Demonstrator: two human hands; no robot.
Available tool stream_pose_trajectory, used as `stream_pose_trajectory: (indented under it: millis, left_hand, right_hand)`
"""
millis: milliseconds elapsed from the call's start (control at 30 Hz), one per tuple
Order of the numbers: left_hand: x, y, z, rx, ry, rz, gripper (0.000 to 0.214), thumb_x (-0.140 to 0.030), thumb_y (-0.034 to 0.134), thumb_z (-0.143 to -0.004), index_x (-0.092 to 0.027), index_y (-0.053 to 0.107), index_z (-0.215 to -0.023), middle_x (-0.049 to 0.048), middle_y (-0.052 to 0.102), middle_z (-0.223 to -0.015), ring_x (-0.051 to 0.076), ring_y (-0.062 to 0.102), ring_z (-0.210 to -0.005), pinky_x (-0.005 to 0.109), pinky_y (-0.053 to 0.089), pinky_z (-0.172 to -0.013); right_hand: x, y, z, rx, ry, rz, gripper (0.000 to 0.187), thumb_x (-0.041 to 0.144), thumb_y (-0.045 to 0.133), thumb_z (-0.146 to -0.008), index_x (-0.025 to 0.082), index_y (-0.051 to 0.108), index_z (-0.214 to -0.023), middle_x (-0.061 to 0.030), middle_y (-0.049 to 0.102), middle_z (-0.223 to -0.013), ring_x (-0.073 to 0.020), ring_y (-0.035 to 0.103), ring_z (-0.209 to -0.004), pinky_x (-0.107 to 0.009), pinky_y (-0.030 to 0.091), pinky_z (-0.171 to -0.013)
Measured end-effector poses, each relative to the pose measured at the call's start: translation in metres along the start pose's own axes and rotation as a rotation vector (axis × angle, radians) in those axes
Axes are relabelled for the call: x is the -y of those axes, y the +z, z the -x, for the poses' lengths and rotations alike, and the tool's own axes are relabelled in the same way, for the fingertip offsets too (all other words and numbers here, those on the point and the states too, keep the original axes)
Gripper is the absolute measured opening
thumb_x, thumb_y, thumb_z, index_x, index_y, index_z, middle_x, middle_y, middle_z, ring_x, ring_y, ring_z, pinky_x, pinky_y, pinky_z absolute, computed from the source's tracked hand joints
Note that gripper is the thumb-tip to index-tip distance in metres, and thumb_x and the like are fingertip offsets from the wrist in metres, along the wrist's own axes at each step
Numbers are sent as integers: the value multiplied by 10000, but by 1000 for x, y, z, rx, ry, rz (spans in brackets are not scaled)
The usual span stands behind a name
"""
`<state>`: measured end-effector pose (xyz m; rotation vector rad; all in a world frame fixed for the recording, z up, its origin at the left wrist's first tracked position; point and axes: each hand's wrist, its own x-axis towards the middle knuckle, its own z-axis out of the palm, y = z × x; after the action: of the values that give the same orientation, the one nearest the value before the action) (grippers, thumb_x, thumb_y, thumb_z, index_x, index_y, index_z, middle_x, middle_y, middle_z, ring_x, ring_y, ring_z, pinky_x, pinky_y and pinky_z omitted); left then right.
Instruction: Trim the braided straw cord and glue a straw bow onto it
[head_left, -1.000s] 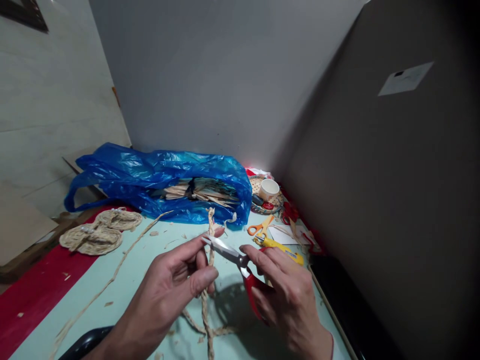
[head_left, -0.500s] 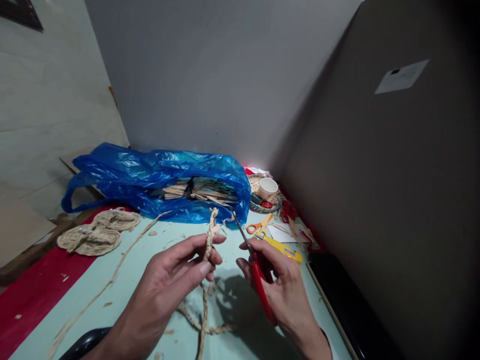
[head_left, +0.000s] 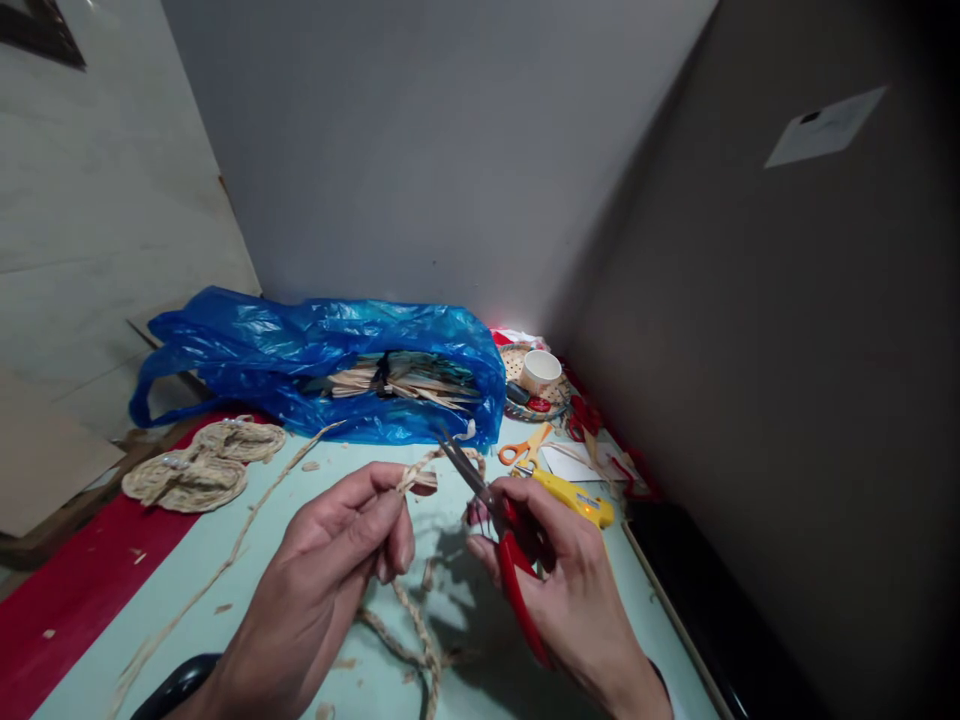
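Observation:
My left hand (head_left: 337, 545) pinches a braided straw cord (head_left: 421, 625) between thumb and fingers. A bit of the braid loops up and to the right past the fingertips, and the rest hangs down and coils on the table. My right hand (head_left: 566, 560) is wrapped round the red handles of a pair of scissors (head_left: 517, 575). The blades are parted, point up and to the left, and overlap the looped bit of braid in view. Whether they touch it I cannot tell.
A blue plastic bag (head_left: 330, 330) with straw bundles (head_left: 420, 380) lies at the back. Woven straw slippers (head_left: 184, 482) and a long straw strand (head_left: 240, 545) are left. Orange scissors (head_left: 513, 453), a yellow glue gun (head_left: 574, 498), a basket (head_left: 517, 355) with a white cup (head_left: 540, 370) stand right.
The braid, upright in my left hand before, is now bent over to the right. My left hand has turned slightly, and the scissors' blades have opened and tilted further left.

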<state>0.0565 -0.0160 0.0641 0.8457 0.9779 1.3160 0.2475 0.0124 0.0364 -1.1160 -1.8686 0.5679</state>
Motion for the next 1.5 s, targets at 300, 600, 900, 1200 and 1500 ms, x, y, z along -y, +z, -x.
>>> stream_pose_trajectory:
  millis: [300, 600, 900, 1200, 1500]
  left_hand:
    - [0, 5, 0, 37, 9, 52, 55, -270, 699, -859, -237, 729, -891, -4, 682, -751, 135, 574, -682, 209, 504, -655]
    - [7, 6, -2, -22, -41, 52, 123, -221, 824, -703, -227, 748, -799, -11, 721, -803, 139, 628, -749, 190, 524, -713]
    - [19, -4, -4, 20, 101, -197, 16, -282, 787, -773, -283, 780, -787, -40, 703, -795, 138, 630, -792, 162, 490, -723]
    - [14, 2, -5, 16, 152, -214, 90, -224, 770, -769, -300, 816, -784, -44, 765, -806, 147, 685, -810, 173, 528, -762]
    - [18, 3, -4, -2, 38, -168, 132, -246, 760, -810, -274, 811, -929, -6, 778, -931, 186, 675, -892, 247, 515, -853]
  right_hand:
    - [0, 4, 2, 41, -146, 110, 344, 237, 728, -804, 201, 551, -1097, -28, 599, -911, -208, 550, -811, -320, 454, -716]
    - [-4, 10, 5, 23, -247, 104, 393, 200, 700, -819, 176, 530, -1173, -54, 579, -944, -222, 523, -854, -330, 433, -726]
    - [-4, 7, 5, 42, -287, 168, 223, 150, 618, -807, 159, 619, -1030, -39, 563, -803, -199, 505, -725, -305, 387, -622]
    - [-6, 7, 8, 50, -282, 204, 261, 100, 579, -732, 168, 642, -976, -2, 560, -699, -156, 469, -610, -268, 334, -560]
    - [-1, 7, 8, 72, -272, 241, 193, 97, 539, -754, 173, 633, -905, 23, 518, -627, -136, 433, -544, -252, 302, -528]
